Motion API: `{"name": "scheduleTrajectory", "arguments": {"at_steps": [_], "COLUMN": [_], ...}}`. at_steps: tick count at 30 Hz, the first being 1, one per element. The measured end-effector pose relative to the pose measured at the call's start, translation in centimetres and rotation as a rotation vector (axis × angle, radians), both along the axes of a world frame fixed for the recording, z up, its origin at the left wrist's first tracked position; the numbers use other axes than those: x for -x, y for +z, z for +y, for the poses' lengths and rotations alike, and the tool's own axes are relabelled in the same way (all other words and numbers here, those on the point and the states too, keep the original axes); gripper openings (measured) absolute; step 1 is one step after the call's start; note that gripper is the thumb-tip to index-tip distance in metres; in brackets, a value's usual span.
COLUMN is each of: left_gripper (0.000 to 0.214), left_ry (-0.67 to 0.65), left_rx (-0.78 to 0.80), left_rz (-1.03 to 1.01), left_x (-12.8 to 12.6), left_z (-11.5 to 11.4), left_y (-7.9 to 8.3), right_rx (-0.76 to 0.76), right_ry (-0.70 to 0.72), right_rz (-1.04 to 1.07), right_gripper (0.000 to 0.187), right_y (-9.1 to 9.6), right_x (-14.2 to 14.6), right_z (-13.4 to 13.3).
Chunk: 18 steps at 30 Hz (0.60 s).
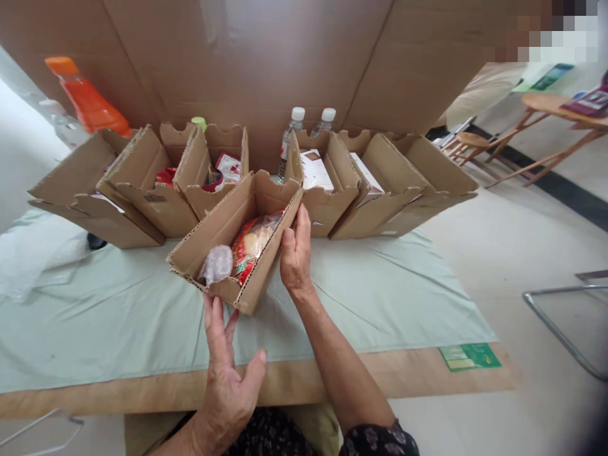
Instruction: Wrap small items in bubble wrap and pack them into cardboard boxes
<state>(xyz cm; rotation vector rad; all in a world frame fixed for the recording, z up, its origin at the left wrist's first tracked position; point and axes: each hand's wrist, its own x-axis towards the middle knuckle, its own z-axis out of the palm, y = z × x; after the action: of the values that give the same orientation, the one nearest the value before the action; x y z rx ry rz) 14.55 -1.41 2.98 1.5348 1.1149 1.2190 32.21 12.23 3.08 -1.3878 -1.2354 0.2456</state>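
In the middle of the head view an open-topped cardboard box (204, 237) sits pulled forward of a row of similar boxes, turned at an angle. Inside it lie a red printed food packet (256, 244) in clear shiny wrap and a small bundle of bubble wrap (217, 265). My right hand (297, 253) presses along the box's right side, thumb and fingers against the cardboard. At the near end, my left hand (230, 373) touches the low front edge with its fingertips, fingers stretched and thumb spread wide. What lies under the packet is hidden.
Several cardboard boxes (156, 212) holding packets and white cartons line the table's back. Behind them stand an orange bottle (97, 104), clear bottles (291, 136) and a tall cardboard panel (266, 57). Bubble wrap (40, 253) lies left on the green cloth (142, 335).
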Motion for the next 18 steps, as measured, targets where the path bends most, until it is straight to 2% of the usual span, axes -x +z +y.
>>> {"name": "scheduleTrajectory", "arguments": {"at_steps": [8,14,18], "left_gripper": [0.091,0.090,0.094], "left_ry": [0.039,-0.023,-0.073], "left_rx": [-0.014,-0.032,-0.044], "left_rz": [-0.027,-0.010,0.014], "left_x": [-0.6,-1.4,-2.0], "left_z": [0.0,-0.8,-1.7], "left_y": [0.2,-0.3,-0.5], "right_rx": [0.038,0.078,0.043], "right_ry": [0.040,0.014,0.037], "right_rz": [-0.079,-0.065,0.006], "right_gripper": [0.076,0.073,0.070], "right_y": [0.6,0.8,0.8], "right_x": [0.1,-0.5,-0.9], "right_z": [0.0,0.2,0.0]}}
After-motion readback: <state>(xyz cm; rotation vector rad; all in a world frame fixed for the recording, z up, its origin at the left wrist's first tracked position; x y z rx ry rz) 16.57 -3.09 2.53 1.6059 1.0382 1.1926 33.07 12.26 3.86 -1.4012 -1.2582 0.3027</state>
